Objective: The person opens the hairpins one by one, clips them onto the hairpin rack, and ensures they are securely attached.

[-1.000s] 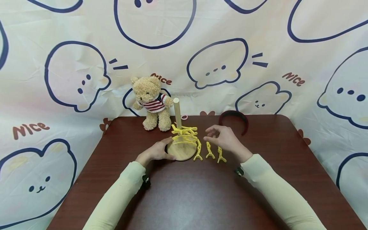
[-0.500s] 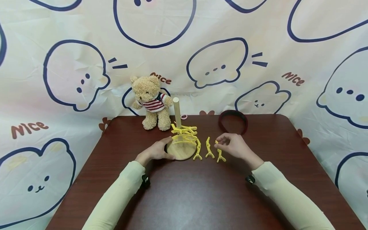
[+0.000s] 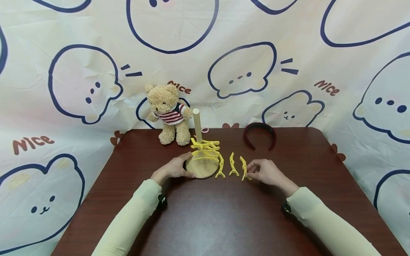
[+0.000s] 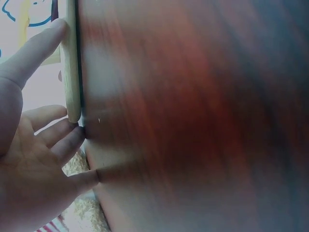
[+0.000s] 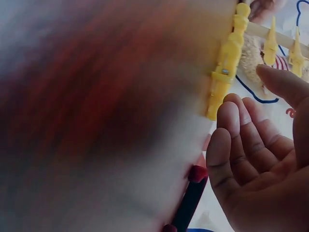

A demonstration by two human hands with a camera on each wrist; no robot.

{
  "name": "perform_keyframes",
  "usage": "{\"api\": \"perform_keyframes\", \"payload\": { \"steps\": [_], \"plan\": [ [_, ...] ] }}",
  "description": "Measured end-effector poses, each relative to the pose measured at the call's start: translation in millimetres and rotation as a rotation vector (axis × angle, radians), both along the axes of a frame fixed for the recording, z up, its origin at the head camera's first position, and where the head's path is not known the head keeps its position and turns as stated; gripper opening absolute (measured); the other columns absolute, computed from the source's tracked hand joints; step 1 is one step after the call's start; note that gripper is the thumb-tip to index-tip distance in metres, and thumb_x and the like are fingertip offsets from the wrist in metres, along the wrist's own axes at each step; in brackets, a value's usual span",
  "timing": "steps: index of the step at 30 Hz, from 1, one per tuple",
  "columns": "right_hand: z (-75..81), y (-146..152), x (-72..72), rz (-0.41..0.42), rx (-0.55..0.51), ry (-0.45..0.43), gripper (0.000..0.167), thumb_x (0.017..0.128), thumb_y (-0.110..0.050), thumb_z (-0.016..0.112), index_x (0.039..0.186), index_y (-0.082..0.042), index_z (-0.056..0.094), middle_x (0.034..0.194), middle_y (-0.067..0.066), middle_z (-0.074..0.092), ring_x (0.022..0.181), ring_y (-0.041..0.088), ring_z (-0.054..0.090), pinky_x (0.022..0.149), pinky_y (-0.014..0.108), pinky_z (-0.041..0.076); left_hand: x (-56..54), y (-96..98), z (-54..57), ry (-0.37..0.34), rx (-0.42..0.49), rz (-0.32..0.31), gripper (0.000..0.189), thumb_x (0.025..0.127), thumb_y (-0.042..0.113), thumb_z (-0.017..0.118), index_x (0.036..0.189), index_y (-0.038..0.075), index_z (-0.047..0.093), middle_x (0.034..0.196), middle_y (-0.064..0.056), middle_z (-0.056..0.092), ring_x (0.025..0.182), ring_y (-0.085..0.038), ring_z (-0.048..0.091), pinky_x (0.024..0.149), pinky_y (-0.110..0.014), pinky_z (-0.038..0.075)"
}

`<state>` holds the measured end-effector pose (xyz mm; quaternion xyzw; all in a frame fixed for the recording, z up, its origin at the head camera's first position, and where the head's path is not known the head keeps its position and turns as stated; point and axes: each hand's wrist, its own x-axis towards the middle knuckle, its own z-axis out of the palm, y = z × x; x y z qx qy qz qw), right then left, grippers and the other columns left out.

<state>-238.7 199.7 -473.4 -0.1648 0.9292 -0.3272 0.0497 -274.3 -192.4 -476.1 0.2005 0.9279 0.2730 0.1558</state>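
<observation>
My left hand point(image 3: 174, 167) grips the round base point(image 3: 202, 169) of a wooden stand, thumb at the near edge and fingers farther back. An upright wooden post point(image 3: 198, 126) rises from this base. Several yellow branching pieces point(image 3: 209, 154) lie in a loose pile around the post. Three slim yellow pieces with forked ends stand in a row right of the base. My right hand point(image 3: 264, 172) is beside the rightmost yellow piece point(image 3: 243, 165), fingertips right at it. In the right wrist view, thumb and fingers are apart, with the yellow piece point(image 5: 224, 72) just beyond them.
A teddy bear point(image 3: 168, 115) in a striped shirt stands behind the stand at the left. A dark red headband point(image 3: 259, 126) lies at the back right, and a small pink ring point(image 3: 205, 130) near the back edge. A patterned cloth point(image 3: 192, 71) hangs behind the table.
My right hand has moved rightward and toward me, from above the yellow row to the right side of the last piece, whose top has tilted left. My left hand stays on the base.
</observation>
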Motion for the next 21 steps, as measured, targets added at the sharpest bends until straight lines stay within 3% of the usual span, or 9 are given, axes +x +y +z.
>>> {"api": "perform_keyframes", "payload": {
  "steps": [7, 11, 21],
  "plan": [
    [-6.3, 5.2, -2.2, 0.016, 0.073, -0.005, 0.019, 0.081, -0.029, 0.083, 0.093, -0.017, 0.073, 0.078, -0.007, 0.070, 0.070, 0.007, 0.060, 0.067, 0.028, 0.049, 0.2, 0.0, 0.3, -0.012, 0.006, 0.006, 0.096, 0.080, 0.038, 0.084, 0.154, 0.003, 0.034, 0.165, -0.016, 0.025, 0.151, -0.035, 0.028, 0.121, -0.051, 0.028],
    [-7.0, 8.5, -4.5, -0.018, 0.110, 0.002, 0.018, 0.083, -0.029, 0.081, 0.093, -0.016, 0.075, 0.079, -0.006, 0.071, 0.071, 0.007, 0.061, 0.068, 0.030, 0.050, 1.1, 0.4, 0.5, -0.018, 0.017, 0.005, 0.096, 0.080, 0.037, 0.084, 0.154, 0.002, 0.034, 0.165, -0.017, 0.024, 0.151, -0.035, 0.027, 0.121, -0.051, 0.028],
    [-3.8, 2.0, -1.7, -0.059, 0.183, -0.003, 0.040, 0.074, -0.052, 0.083, 0.090, -0.017, 0.073, 0.078, -0.006, 0.066, 0.071, 0.010, 0.058, 0.067, 0.030, 0.049, -0.1, 1.0, -0.5, 0.036, -0.013, -0.012, 0.098, 0.078, 0.039, 0.085, 0.153, -0.001, 0.036, 0.163, -0.020, 0.027, 0.149, -0.038, 0.030, 0.120, -0.051, 0.029]
  ]
}}
